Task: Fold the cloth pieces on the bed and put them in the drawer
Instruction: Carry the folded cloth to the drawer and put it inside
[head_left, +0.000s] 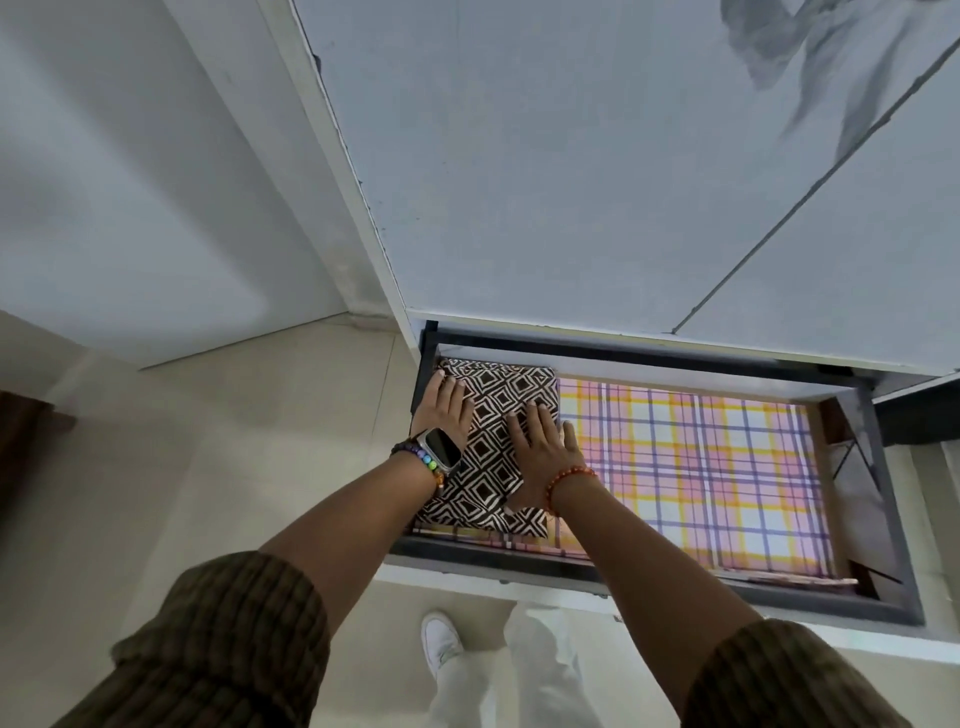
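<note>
Low in the middle of the frame, seen from the head camera, an open drawer (571, 569) juts from a pale cabinet (519, 182); its floor is covered by a plaid cloth (701, 467) in pink, yellow and purple, lying flat; at the drawer's left end, on top of the plaid, sits a folded cloth (493, 457) with a brown-and-white diamond print, touching the drawer's left wall; both hands rest on it, palms down; the left hand (441, 405) lies on the cloth's upper left part, fingers stretched out, its grip open and holding nothing; the right hand (540, 447) lies flat on the cloth's right side beside its edge, fingers spread, grip likewise open; the left wrist carries a watch (441, 447) and beaded bracelets (423, 460); the right wrist carries an orange beaded bracelet (566, 480); dark olive ribbed sleeves (223, 649) are pushed up both forearms at the lower corners of the frame; below the drawer, bottom centre, a white shoe (440, 642) and a pale trouser leg (540, 670) stand on the light tiled floor (182, 467)
</note>
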